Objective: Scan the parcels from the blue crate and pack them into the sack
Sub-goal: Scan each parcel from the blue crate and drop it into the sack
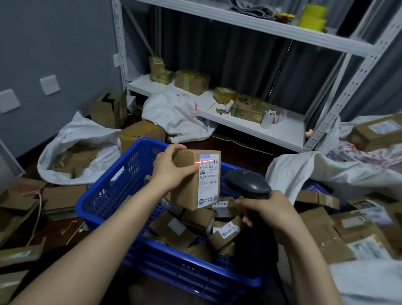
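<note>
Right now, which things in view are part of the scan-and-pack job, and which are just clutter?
Job: left hand, parcel, right hand, scanner, crate, right sack (likely).
Clutter: shelf boxes, yellow rolls, flat cartons, string.

We held a small brown cardboard parcel [186, 183] upright above the blue perforated plastic crate [105, 199], its white label [208, 178] crossed by the red line of the black handheld scanner [246, 182]. More brown parcels [174, 229] lay jumbled inside; the white woven sack [292, 172] gaped alongside.
</note>
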